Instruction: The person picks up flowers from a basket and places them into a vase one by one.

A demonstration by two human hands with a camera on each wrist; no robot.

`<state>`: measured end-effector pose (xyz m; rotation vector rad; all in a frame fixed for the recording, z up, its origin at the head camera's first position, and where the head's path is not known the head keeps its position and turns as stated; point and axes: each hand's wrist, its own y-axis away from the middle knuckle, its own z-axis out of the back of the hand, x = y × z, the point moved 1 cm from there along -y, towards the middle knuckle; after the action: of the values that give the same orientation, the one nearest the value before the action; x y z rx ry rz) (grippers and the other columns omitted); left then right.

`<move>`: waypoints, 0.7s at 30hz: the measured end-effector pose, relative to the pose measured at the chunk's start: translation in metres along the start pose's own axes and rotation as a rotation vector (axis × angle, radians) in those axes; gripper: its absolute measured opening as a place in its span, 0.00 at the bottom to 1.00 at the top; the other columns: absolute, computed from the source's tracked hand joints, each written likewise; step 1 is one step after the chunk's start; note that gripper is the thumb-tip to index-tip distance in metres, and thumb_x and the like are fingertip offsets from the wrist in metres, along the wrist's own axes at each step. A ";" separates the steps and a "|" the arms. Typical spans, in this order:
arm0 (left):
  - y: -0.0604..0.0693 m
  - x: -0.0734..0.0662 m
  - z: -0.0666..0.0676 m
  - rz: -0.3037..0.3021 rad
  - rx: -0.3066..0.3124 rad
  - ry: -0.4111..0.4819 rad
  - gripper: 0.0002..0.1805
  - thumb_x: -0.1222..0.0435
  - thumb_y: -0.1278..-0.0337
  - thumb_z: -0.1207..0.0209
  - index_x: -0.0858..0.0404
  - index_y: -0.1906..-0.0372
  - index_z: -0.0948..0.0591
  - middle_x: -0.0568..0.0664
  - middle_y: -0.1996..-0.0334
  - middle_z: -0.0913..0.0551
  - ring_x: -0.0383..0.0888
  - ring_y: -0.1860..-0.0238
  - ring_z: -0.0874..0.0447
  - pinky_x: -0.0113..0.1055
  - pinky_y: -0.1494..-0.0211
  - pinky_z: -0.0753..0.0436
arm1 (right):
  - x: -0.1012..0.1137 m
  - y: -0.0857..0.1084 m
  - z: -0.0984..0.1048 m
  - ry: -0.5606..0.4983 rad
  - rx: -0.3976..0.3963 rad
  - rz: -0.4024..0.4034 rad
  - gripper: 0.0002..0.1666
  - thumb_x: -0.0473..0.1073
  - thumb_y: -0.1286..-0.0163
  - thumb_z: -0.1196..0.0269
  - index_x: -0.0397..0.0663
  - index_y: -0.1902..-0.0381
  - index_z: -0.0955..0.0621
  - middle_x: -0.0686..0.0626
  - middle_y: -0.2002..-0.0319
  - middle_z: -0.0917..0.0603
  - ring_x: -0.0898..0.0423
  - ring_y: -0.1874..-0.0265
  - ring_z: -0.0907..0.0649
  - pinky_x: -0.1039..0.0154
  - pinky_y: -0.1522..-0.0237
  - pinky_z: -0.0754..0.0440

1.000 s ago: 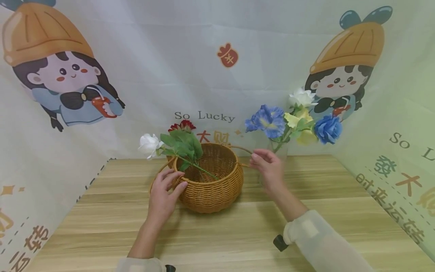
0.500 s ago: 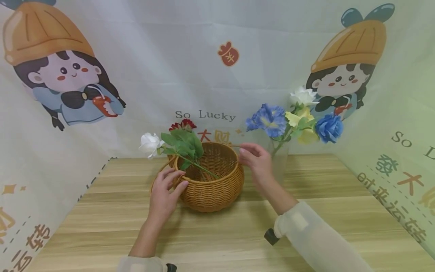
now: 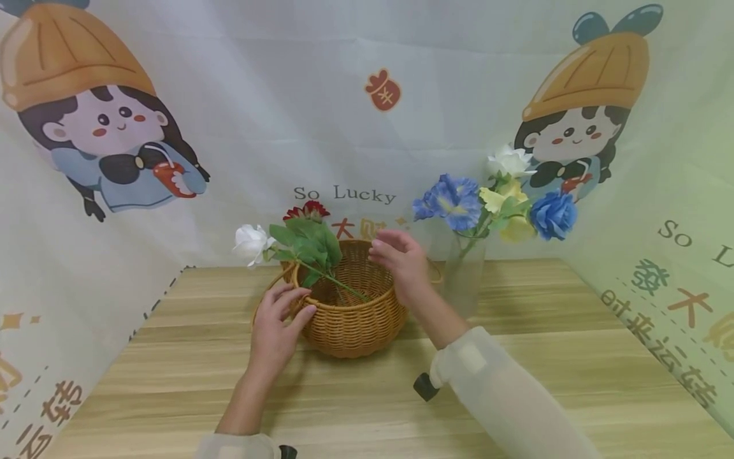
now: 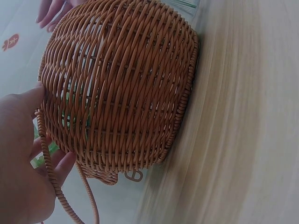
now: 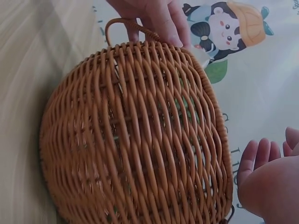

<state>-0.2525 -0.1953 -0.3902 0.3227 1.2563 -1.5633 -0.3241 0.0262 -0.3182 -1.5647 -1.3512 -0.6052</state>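
The wicker basket (image 3: 352, 328) stands on the table. My left hand (image 3: 277, 331) grips its left rim, thumb and fingers on the weave in the left wrist view, where a handle (image 4: 46, 154) crosses beside the palm. My right hand (image 3: 404, 264) hovers over the right rim with loosely bent fingers, holding nothing; the right wrist view shows it (image 5: 271, 182) apart from the basket (image 5: 140, 130). A white rose (image 3: 252, 244) and a red flower (image 3: 306, 211) lean out over the left rim, one green stem (image 3: 344, 288) crossing the inside.
Just right of the basket, a clear vase (image 3: 463, 280) holds a blue iris-like flower (image 3: 455, 203), a blue rose (image 3: 553, 215), yellow blooms (image 3: 518, 229) and a white flower (image 3: 510, 162). Behind the wooden table (image 3: 516, 382) hangs a printed cloth (image 3: 275, 83).
My right hand has moved left from the right handle to above the basket's rim, letting the handle go; it hangs out at the right. My left hand and the flowers have stayed put.
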 end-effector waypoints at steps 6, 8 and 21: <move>0.000 -0.001 0.000 -0.006 -0.002 0.003 0.15 0.62 0.42 0.33 0.62 0.51 0.16 0.60 0.40 0.29 0.57 0.39 0.31 0.53 0.42 0.23 | -0.006 -0.011 -0.011 0.023 0.060 -0.080 0.18 0.26 0.33 0.40 0.26 0.46 0.25 0.47 0.60 0.19 0.55 0.66 0.17 0.53 0.51 0.17; 0.000 0.000 0.001 -0.008 -0.007 0.004 0.15 0.63 0.42 0.33 0.63 0.51 0.16 0.60 0.40 0.29 0.57 0.39 0.31 0.53 0.43 0.22 | -0.009 -0.015 -0.015 0.040 0.089 -0.119 0.17 0.27 0.32 0.40 0.28 0.46 0.24 0.45 0.58 0.19 0.54 0.64 0.17 0.47 0.47 0.20; 0.001 -0.001 -0.001 -0.018 0.002 0.001 0.15 0.63 0.42 0.33 0.61 0.51 0.16 0.57 0.41 0.29 0.54 0.40 0.31 0.51 0.43 0.21 | -0.028 -0.033 -0.014 0.260 0.367 -0.388 0.23 0.30 0.29 0.42 0.31 0.37 0.29 0.33 0.39 0.28 0.36 0.39 0.29 0.44 0.41 0.26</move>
<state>-0.2517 -0.1936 -0.3903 0.3144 1.2611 -1.5797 -0.3601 -0.0008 -0.3246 -0.9036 -1.4754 -0.7188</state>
